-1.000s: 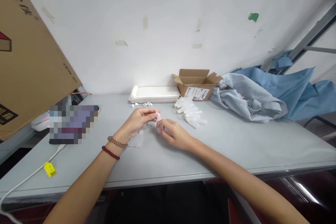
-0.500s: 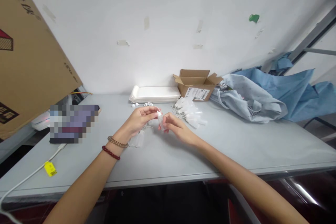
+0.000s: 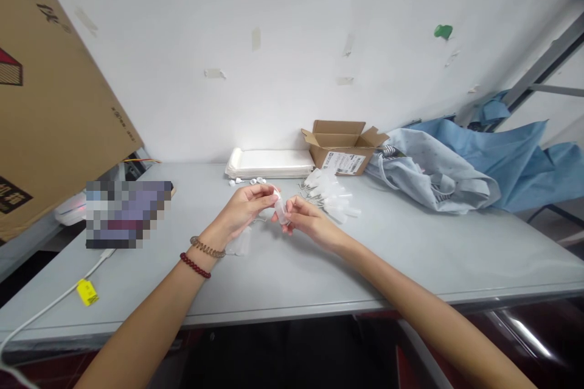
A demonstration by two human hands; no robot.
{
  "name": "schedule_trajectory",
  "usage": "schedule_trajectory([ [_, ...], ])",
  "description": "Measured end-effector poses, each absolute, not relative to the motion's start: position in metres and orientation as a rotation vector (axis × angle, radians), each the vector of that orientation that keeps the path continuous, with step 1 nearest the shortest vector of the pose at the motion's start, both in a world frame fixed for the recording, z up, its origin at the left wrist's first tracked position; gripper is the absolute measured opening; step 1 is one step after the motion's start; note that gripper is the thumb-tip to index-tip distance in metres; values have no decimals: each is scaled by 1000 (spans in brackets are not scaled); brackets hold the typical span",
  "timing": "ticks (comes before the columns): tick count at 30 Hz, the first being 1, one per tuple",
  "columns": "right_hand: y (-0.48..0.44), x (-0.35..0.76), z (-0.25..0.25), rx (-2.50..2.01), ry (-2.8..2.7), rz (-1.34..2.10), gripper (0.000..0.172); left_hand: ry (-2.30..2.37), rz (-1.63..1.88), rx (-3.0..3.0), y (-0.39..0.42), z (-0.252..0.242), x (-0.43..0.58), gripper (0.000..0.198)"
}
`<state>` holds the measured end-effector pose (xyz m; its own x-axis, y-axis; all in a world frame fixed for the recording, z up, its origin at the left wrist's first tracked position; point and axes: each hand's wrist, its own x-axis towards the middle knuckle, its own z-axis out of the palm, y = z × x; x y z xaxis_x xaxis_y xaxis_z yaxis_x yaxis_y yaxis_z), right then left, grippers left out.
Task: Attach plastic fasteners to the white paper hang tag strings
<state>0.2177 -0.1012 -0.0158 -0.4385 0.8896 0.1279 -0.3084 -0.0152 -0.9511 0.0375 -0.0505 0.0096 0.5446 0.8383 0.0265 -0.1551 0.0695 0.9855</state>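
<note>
Between my two hands, above the table, is a small translucent plastic bottle with a white top. My left hand pinches its upper end, and the fingers partly cover the top. Lower down, the fingers of my right hand close around the bottle's body. Under my left wrist lie more clear bottles, partly hidden by the hand. A pile of similar translucent bottles with thin cords spreads out behind my right hand. Several small white caps lie on the table beyond my left hand.
A stack of white flat packs and an open cardboard box stand against the wall. Blue cloth is heaped at the right. To the left are a blurred-out device with a white cable and a large carton.
My right hand has shifted slightly along the bottle, and more of its body shows between the hands. Both hands stay in nearly the same place.
</note>
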Motion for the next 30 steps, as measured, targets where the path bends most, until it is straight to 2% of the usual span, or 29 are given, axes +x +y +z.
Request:
schedule_trajectory([
  [11,-100,219,-14,-625,-1121,1792,26,672,877,1261,-49,11,36,25],
  [19,-100,218,-12,-598,-1088,1818,26,687,888,1215,-50,9,39,17],
  [30,-100,220,-13,-605,-1087,1821,25,704,908,1234,-50,10,38,19],
])
